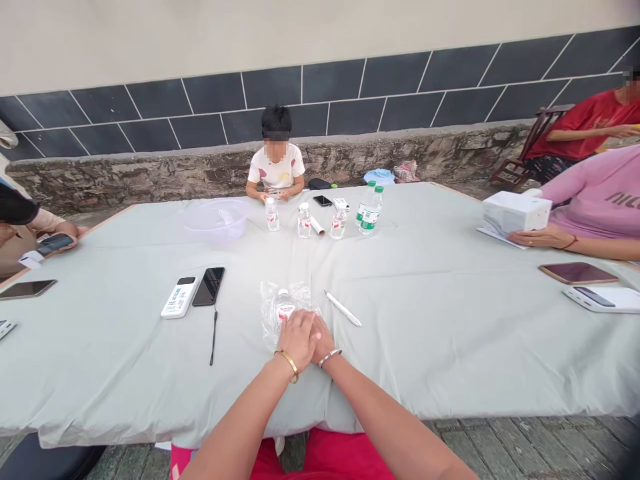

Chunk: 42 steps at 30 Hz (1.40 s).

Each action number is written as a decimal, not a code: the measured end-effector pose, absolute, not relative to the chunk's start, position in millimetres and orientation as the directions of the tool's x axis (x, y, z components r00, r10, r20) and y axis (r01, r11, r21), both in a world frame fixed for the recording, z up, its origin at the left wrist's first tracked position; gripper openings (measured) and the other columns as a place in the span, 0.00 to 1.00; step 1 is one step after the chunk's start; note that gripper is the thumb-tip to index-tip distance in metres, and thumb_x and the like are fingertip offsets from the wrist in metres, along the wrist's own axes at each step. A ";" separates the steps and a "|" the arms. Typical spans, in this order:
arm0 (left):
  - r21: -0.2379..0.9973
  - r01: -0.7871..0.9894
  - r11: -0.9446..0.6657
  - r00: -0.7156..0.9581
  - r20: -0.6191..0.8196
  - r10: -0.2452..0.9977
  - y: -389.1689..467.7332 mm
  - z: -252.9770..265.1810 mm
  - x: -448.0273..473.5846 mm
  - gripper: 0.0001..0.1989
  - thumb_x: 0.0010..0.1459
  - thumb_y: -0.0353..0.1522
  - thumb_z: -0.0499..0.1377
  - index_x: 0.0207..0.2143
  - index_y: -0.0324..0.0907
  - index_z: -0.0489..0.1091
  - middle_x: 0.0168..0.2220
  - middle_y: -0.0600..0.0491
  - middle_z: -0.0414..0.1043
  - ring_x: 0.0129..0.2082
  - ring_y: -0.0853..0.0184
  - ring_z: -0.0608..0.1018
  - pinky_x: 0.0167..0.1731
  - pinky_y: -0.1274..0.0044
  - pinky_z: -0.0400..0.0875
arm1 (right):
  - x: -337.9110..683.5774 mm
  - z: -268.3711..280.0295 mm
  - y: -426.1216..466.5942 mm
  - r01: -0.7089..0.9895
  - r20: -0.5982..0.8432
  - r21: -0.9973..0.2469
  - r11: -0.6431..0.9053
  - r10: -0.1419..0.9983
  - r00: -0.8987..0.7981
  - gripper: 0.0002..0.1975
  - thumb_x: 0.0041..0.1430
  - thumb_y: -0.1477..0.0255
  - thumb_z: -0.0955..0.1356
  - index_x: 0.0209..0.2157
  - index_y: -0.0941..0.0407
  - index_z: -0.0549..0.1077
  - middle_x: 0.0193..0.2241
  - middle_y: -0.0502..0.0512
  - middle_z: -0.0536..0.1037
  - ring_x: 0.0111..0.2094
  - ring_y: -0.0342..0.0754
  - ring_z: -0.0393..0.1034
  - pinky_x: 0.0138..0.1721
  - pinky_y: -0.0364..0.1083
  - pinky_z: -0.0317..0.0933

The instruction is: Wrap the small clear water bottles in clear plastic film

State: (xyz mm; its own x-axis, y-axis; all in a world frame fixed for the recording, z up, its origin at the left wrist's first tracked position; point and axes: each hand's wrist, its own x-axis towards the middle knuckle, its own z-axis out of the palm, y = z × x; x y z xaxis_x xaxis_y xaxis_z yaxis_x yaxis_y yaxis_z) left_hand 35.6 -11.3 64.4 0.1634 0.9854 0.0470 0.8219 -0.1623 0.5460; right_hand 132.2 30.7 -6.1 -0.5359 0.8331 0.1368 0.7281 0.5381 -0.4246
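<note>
My left hand rests low over the near side of the table, its fingers pointing forward and its thumb lying across my right hand. The right hand is close against it, and its fingers are largely hidden. Just beyond the left fingertips is a small clear bottle with a red and white label. Its lower part is covered by the hand, and I cannot tell whether they touch. Crumpled clear plastic wrap lies around the bottle. A white pen lies to the right of my hands.
A grey cloth covers the table. Left of my hands lie a white power bank and a black phone with a strap. Several bottles and a clear basin stand farther back. Other people sit around; one holds a white box.
</note>
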 end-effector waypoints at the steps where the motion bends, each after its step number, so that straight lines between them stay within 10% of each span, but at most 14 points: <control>1: 0.511 0.852 -0.110 0.132 -0.006 0.991 -13.5 60.2 30.4 0.26 0.58 0.37 0.47 0.59 0.43 0.54 0.62 0.46 0.52 0.62 0.58 0.52 0.59 0.59 0.41 | 132.3 -6.2 30.7 0.735 0.129 -0.419 0.533 0.837 -0.532 0.23 0.61 0.70 0.58 0.57 0.57 0.59 0.56 0.60 0.64 0.59 0.52 0.53 0.60 0.55 0.43; 5: 0.400 0.909 0.118 -0.067 -0.140 0.988 -31.4 41.0 -27.5 0.29 0.59 0.44 0.45 0.62 0.49 0.47 0.65 0.49 0.42 0.64 0.55 0.47 0.58 0.53 0.38 | 131.2 -4.5 31.0 0.768 0.103 -0.397 0.503 0.856 -0.507 0.22 0.62 0.75 0.54 0.56 0.57 0.62 0.58 0.58 0.62 0.60 0.50 0.51 0.61 0.55 0.42; 10: 0.318 0.782 0.536 -0.503 -0.187 0.844 -51.8 44.8 -108.9 0.27 0.58 0.37 0.45 0.60 0.39 0.52 0.59 0.40 0.57 0.60 0.51 0.57 0.55 0.51 0.46 | 129.2 -5.0 31.0 0.773 0.130 -0.395 0.497 0.863 -0.488 0.21 0.64 0.74 0.53 0.55 0.57 0.64 0.57 0.58 0.63 0.59 0.50 0.53 0.61 0.54 0.42; 18: 0.675 0.738 0.019 -0.121 0.104 0.987 -15.0 66.7 -4.9 0.23 0.56 0.36 0.49 0.55 0.42 0.61 0.59 0.48 0.57 0.59 0.60 0.59 0.57 0.70 0.54 | 129.5 -4.5 31.1 0.789 0.114 -0.322 0.524 0.848 -0.517 0.22 0.62 0.75 0.54 0.57 0.58 0.61 0.58 0.60 0.61 0.60 0.51 0.51 0.60 0.55 0.43; 24: 0.558 0.820 0.125 -0.127 -0.035 0.991 3.6 40.9 15.2 0.26 0.53 0.40 0.54 0.55 0.45 0.61 0.65 0.47 0.42 0.64 0.53 0.43 0.59 0.55 0.38 | 131.3 -5.9 31.9 0.793 0.100 -0.291 0.535 0.841 -0.531 0.23 0.61 0.73 0.55 0.58 0.56 0.59 0.59 0.58 0.60 0.61 0.51 0.50 0.60 0.55 0.45; 34: 0.703 0.592 0.394 -0.497 -0.066 0.865 -38.1 32.6 -97.4 0.23 0.58 0.37 0.47 0.54 0.41 0.61 0.56 0.46 0.62 0.55 0.62 0.65 0.53 0.71 0.59 | 136.5 -9.8 36.2 0.740 0.147 -0.446 0.504 0.856 -0.495 0.21 0.62 0.73 0.54 0.54 0.56 0.64 0.57 0.58 0.63 0.59 0.49 0.53 0.60 0.56 0.44; 42: 0.538 0.685 0.491 -0.543 -0.071 0.837 -39.1 31.7 -93.0 0.31 0.53 0.38 0.53 0.59 0.43 0.53 0.55 0.42 0.61 0.53 0.56 0.67 0.50 0.69 0.60 | 150.1 -14.4 48.7 0.623 0.185 -0.679 0.387 0.912 -0.365 0.20 0.59 0.67 0.58 0.49 0.57 0.69 0.55 0.59 0.65 0.57 0.49 0.58 0.56 0.54 0.55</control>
